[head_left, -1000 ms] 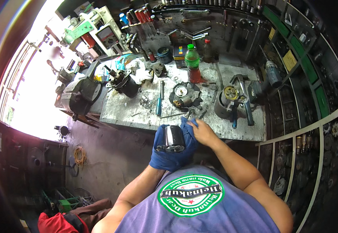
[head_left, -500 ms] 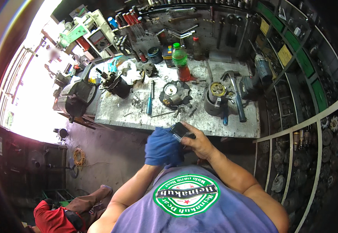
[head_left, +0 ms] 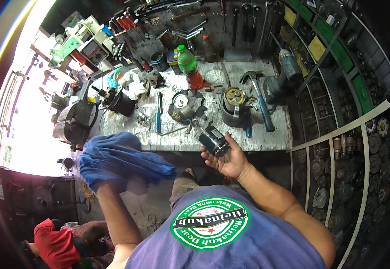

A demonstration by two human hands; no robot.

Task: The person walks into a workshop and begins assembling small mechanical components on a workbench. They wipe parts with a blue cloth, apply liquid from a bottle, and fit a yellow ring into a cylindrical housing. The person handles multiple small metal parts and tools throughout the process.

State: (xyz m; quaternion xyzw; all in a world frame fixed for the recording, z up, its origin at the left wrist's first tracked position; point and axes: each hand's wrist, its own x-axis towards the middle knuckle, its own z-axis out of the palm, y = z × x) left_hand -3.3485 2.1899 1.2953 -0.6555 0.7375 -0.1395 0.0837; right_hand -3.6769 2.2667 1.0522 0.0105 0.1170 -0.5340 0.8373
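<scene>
My right hand (head_left: 233, 162) is closed around a black cylindrical part with a shiny casing, like a small electric motor (head_left: 214, 140), tilted at the bench's front edge. A blue cloth (head_left: 116, 157) hangs spread and blurred from my left hand (head_left: 135, 184), which it mostly covers. The cloth is off to the left, apart from the motor. Just beyond the motor, a dark round housing with small parts (head_left: 187, 106) lies on the workbench (head_left: 159, 143). Right of that stands a dark cylinder with a yellowish gear-like top (head_left: 234, 110).
A blue-handled hammer (head_left: 262, 105) and a blue-handled screwdriver (head_left: 158, 117) lie on the bench. Behind them stands a green-and-red plastic bottle (head_left: 188, 67). At left is a dark machine (head_left: 76, 121); shelves of parts (head_left: 338, 157) line the right. A person in red (head_left: 56, 242) is at lower left.
My left hand has swung left with the blue cloth, away from the motor. The cloth has spread out. My right hand has turned palm-up with the motor in it.
</scene>
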